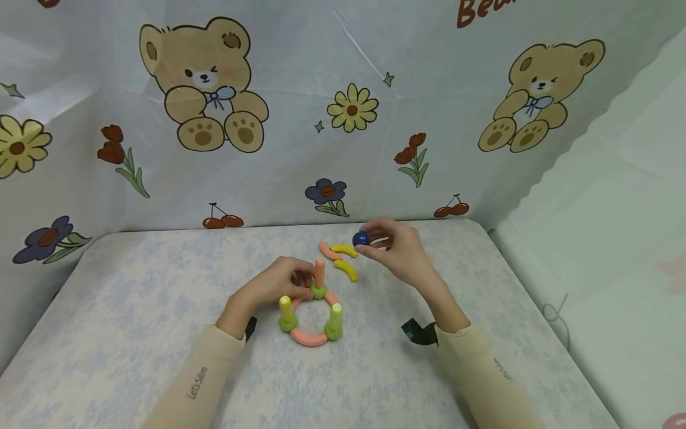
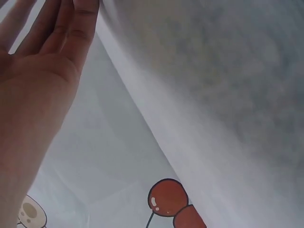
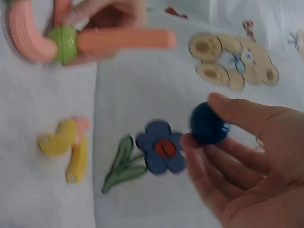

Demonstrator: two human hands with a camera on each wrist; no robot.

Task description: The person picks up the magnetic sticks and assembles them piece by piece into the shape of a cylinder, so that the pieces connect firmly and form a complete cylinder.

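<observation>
A small blue ball [image 1: 361, 238] is pinched between the thumb and fingertips of the right hand [image 1: 395, 250], raised above the far part of a pale, mottled worktop [image 1: 161, 286]. By the left hand [image 1: 286, 277], its thumb and fingers closed in, a ring frame [image 1: 309, 338] is gripped at its far green ball [image 1: 318, 292]. The frame is made of curved pink pieces joined by three green balls, and from each a rod is held upright: pink [image 1: 320, 272] at the far side, yellow [image 1: 287, 309] near left, green [image 1: 336, 315] near right. Just beyond the frame, one curved pink piece [image 1: 328, 251] and two curved yellow pieces [image 1: 346, 271] are laid loose. Behind, a cloth [image 1: 300, 71] is printed with bears, flowers and cherries.
</observation>
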